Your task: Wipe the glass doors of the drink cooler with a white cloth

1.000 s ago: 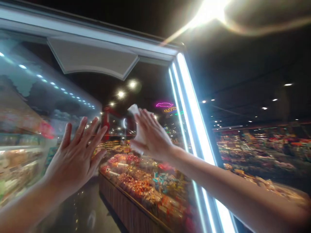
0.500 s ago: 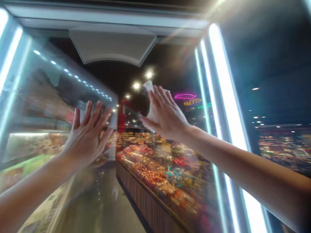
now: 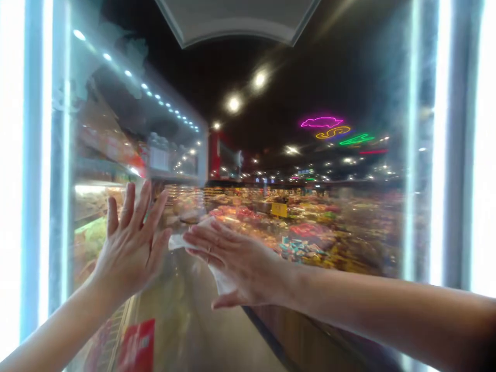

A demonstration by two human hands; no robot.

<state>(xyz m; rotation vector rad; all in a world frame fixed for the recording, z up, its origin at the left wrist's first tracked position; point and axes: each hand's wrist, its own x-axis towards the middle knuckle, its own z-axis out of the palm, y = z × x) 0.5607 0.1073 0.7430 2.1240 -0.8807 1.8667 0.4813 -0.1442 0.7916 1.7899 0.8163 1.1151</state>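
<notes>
Goods point(image 3: 310, 235) in red, yellow and turquoise lie heaped in a long bin point(image 3: 302, 333) beyond a glass pane point(image 3: 375, 77), with a yellow card point(image 3: 279, 208) standing among them; what the separate pieces are is too blurred to tell. A lit display case point(image 3: 93, 227) runs along the left, its pale and greenish contents smeared past naming, and a red sign point(image 3: 137, 343) shows low down beside it. A thin white cloth point(image 3: 221, 279), or perhaps a paper wipe, soft and creased, lies under the right hand point(image 3: 248, 268), its edges sticking out past the fingertips and between the forefinger and thumb. That hand is laid nearly flat, fingers close together and pointing left, thumb held apart, palm covering most of the wipe. Just left of it the left hand point(image 3: 129, 256) is spread wide, fingers upward, palm toward the pane, with nothing to be seen in it; whether it touches the glass cannot be told. Smooth, glaring light strips point(image 3: 442, 144) border the pane on both sides, and a grey panel point(image 3: 238, 20) with a curved lower edge is cut off at the top. Neon outlines point(image 3: 321, 122) glow pink, orange and green. The right forearm point(image 3: 360, 297) hides part of the bin.
</notes>
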